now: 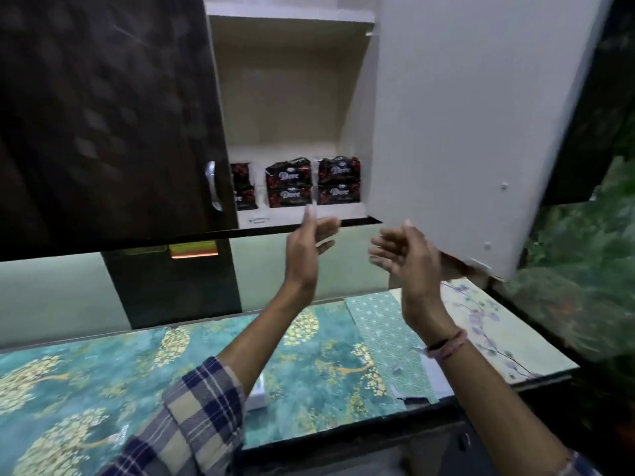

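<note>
A person's empty, straight-fingered left hand (pixel 307 242) is reaching just below the Dove packs (pixel 288 183); the loosely open right hand (pixel 403 250) is hovering farther off.

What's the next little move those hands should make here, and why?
Probably lift both into the cabinet and cup the middle stack of packets: the left hand and right hand are empty, palms facing each other, near the shelf edge, with the door swung open.
</note>
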Tool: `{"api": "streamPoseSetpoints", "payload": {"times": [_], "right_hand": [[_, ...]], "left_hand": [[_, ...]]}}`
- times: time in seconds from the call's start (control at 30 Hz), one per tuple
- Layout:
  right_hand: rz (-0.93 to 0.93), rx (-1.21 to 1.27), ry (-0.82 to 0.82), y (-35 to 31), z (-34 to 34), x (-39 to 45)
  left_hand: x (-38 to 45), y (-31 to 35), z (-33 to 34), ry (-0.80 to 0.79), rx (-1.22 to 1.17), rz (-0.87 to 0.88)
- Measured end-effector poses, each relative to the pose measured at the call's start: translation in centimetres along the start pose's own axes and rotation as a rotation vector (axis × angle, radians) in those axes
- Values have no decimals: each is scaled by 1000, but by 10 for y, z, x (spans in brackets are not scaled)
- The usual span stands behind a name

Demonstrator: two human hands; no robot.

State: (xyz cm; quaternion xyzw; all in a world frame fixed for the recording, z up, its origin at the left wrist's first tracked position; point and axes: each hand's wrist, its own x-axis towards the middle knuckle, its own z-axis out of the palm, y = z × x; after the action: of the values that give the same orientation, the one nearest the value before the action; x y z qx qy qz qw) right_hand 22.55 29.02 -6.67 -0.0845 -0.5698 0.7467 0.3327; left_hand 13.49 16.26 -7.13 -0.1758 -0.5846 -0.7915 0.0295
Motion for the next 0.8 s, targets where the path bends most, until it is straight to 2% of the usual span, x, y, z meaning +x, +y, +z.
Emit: {"api": "streamPoseSetpoints", "payload": {"times": [0.13, 0.2, 0.3, 0.53, 0.8], "right_hand": [[246, -81, -285, 37, 94, 46], [286, -123, -356, 52, 144, 66], [294, -148, -414, 68, 204, 92], [345, -97, -413, 97, 286, 132], [422, 47, -463, 102, 291, 113]], "left_hand": [[50, 21, -96, 229, 38, 62], [73, 32, -136, 312, 60, 92], [102, 43, -175, 354, 93, 103], [138, 48, -190, 146, 115, -5], [124, 49, -194, 75, 187, -6]]}}
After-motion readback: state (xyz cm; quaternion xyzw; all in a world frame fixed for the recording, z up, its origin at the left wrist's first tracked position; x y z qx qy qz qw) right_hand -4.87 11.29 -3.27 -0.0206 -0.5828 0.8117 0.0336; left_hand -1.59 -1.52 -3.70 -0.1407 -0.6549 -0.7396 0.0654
